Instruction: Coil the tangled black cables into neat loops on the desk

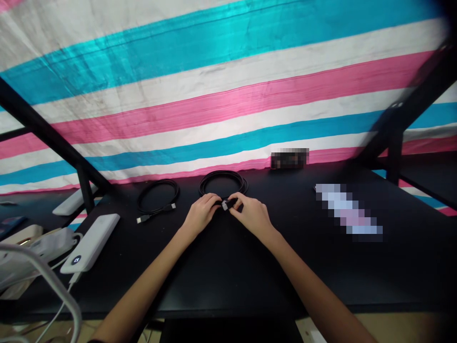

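Observation:
A coiled black cable (223, 173) lies on the black table in front of me, its plug ends between my hands. My left hand (204, 213) is closed, with thumb and fingers pinching one end of this cable. From the other side my right hand (252, 216) pinches the other end, close to a pale connector tip (225, 205). The fingertips nearly meet, so part of the plugs is hidden. Left of my hands, apart from them, rests a second coiled black cable (158, 194) with two silver-tipped plugs.
A white power bank (91, 243) with a lit display and a cord lies on the left. Further left are a power strip (46, 247) and a white curved tube (67, 295). A dark blurred object (289, 158) stands at the back; a pixelated item (348, 209) lies right.

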`<state>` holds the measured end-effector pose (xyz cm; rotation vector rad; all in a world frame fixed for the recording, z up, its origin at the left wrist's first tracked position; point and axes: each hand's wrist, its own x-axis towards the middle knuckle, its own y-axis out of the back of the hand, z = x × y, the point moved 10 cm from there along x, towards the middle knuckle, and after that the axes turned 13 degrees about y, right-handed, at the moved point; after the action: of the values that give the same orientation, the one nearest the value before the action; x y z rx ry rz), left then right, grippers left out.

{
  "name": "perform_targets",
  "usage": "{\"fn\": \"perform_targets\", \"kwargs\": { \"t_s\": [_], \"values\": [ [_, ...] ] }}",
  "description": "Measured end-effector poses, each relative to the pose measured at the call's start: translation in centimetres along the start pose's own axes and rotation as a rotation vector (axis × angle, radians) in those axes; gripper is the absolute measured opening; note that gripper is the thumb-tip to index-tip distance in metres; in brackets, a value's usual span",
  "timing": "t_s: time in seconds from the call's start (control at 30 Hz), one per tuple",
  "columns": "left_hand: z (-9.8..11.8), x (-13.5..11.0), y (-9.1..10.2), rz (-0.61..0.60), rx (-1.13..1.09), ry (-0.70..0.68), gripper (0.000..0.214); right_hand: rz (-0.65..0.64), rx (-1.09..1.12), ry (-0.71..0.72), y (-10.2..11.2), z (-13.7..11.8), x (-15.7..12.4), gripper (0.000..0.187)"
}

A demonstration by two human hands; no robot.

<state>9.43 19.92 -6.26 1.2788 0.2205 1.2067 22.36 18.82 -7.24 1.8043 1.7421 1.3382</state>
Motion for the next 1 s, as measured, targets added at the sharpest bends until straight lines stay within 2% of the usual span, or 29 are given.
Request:
{"fn": "perform_targets", "kwargs": {
  "t_s": [0.17,0.3,0.43,0.6,0.7,0.8,0.9,1.0],
  "values": [
    [-0.7,-0.3,-0.7,-0.004,-0.035,0.017,0.030,0.125,0.118,0.072,0.8,-1.0,0.1,0.030],
    [-1.5,-0.4,-1.3,-0.004,-0.058,0.026,0.031,0.089,0.080,0.118,0.3,-1.4,0.1,0.026],
    [-2.1,-0.4,-0.4,0.061,-0.040,0.100,0.043,0.051,0.043,0.090,0.0,-0.8,0.0,0.023],
    [-2.4,-0.6,1.1,0.112,0.044,0.173,0.046,0.110,0.074,0.094,0.8,-0.8,0.1,0.027],
    [-4.8,-0.9,2.1,0.157,0.136,0.304,0.040,0.145,0.082,0.083,1.2,-0.7,0.1,0.025],
    [-8.7,-1.9,3.2,0.179,0.243,0.486,0.042,0.154,0.081,0.078,1.4,-0.7,0.1,0.023],
    [-12.0,-3.5,4.2,0.139,0.327,0.639,0.044,0.157,0.084,0.083,1.6,-0.9,0.1,0.022],
    [-13.2,-4.9,4.8,0.065,0.368,0.718,0.035,0.160,0.091,0.077,1.7,-1.0,0.0,0.022]
  ]
}}
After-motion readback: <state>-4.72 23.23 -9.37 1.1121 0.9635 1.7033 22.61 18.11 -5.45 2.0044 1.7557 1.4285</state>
